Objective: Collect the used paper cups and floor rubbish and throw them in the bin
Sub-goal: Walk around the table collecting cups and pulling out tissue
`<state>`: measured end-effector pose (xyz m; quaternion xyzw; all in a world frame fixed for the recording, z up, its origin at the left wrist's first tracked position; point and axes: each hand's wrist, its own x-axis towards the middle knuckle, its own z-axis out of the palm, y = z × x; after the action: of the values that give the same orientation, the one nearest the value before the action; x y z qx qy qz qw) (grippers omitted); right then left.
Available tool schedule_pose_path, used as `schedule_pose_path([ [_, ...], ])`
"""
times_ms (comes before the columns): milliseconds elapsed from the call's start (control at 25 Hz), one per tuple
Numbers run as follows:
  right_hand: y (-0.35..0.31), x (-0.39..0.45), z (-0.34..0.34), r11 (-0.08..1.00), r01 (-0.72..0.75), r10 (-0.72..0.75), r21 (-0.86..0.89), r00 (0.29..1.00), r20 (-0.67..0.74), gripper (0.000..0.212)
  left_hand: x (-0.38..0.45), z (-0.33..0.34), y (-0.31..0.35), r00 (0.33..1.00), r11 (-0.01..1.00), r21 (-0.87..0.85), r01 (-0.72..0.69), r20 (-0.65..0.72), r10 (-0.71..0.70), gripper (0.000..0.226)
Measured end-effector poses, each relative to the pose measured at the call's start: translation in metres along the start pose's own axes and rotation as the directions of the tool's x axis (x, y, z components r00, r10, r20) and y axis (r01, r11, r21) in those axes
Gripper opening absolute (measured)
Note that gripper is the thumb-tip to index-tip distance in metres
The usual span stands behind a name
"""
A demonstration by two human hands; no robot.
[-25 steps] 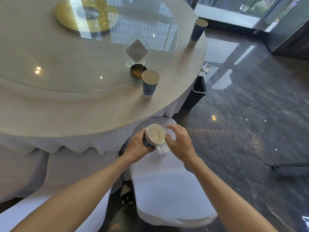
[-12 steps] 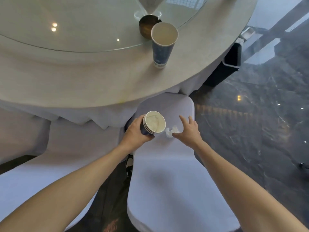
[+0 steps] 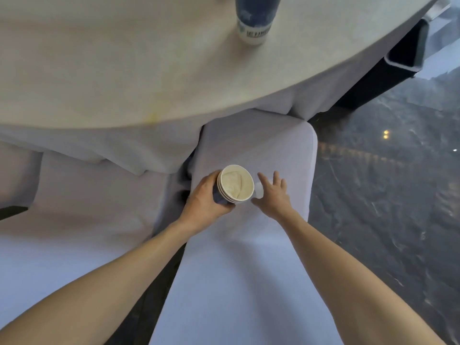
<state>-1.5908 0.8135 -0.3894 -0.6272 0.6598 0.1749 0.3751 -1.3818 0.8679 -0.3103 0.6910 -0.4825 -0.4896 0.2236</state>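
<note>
— How far along is the clearing-up?

— Partway, I'd say. The left hand (image 3: 204,202) is holding a nested stack of cups (image 3: 235,183), fingers wrapped round its side, over the white-covered chair (image 3: 249,257). Something pale and crumpled is sitting inside the top cup.

— And the other hand?

— The right hand (image 3: 273,195) is hovering just right of the stack, fingers spread, gripping nothing. A small white scrap (image 3: 258,190) is showing between the two, just beside the stack's rim; I cannot tell whether it is lying on the chair.

— What is left?

— One blue cup (image 3: 254,21) is standing on the bench (image 3: 124,58), well beyond the stack and near the bench's edge. Nothing is going into the bin (image 3: 400,61) yet; it is waiting beyond the stack and to its right, on the dark floor (image 3: 385,195).

— Room to move?

— The bench edge is overhanging just past the stack, with another covered chair to its left. Right of the stack, the floor is lying open toward the bin.
</note>
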Motion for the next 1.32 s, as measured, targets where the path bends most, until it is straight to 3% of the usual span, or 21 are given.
schedule_pose_path([
  [120, 0.008, 0.016, 0.027, 0.992, 0.005, -0.005, -0.122, 1.0, -0.003, 0.077, 0.002, 0.008, -0.015, 1.0, 0.999, 0.027, 0.026, 0.007, -0.026, 0.083],
  [240, 0.017, 0.022, 0.042, 0.979, 0.082, -0.102, -0.188, 0.99, -0.099, 0.062, 0.003, 0.011, -0.021, 0.999, 0.999, 0.027, 0.034, 0.016, -0.035, 0.079],
  [360, 0.021, 0.012, 0.034, 0.994, 0.106, -0.107, -0.012, 0.987, -0.119, 0.038, -0.002, 0.009, -0.015, 0.998, 0.998, 0.035, 0.051, 0.035, -0.052, 0.076],
  [600, -0.011, -0.056, -0.055, 0.94, 0.046, 0.051, 0.338, 0.961, -0.273, 0.026, -0.025, -0.012, 0.031, 0.995, 0.997, 0.07, 0.018, 0.098, -0.025, 0.076],
  [800, -0.048, -0.159, -0.158, 0.836, 0.261, -0.004, 0.482, 0.883, -0.47, 0.011, -0.055, -0.039, 0.101, 0.992, 0.992, 0.108, -0.071, 0.111, 0.059, 0.073],
  [960, -0.072, -0.234, -0.207, 0.694, 0.394, -0.035, 0.602, 0.854, -0.519, 0.015, -0.081, -0.051, 0.146, 0.986, 0.984, 0.111, -0.136, 0.107, 0.124, 0.075],
  [1120, -0.075, -0.281, -0.225, 0.684, 0.494, -0.165, 0.536, 0.821, -0.546, 0.004, -0.105, -0.046, 0.187, 0.977, 0.977, 0.064, -0.205, 0.065, 0.201, 0.076],
  [1200, -0.063, -0.298, -0.229, 0.717, 0.521, -0.224, 0.464, 0.801, -0.555, 0.012, -0.119, -0.036, 0.207, 0.972, 0.971, 0.054, -0.234, 0.019, 0.233, 0.078],
  [1320, -0.024, -0.314, -0.238, 0.828, 0.519, -0.299, 0.212, 0.728, -0.617, 0.024, -0.142, -0.005, 0.241, 0.959, 0.962, 0.043, -0.269, -0.083, 0.272, 0.076],
])
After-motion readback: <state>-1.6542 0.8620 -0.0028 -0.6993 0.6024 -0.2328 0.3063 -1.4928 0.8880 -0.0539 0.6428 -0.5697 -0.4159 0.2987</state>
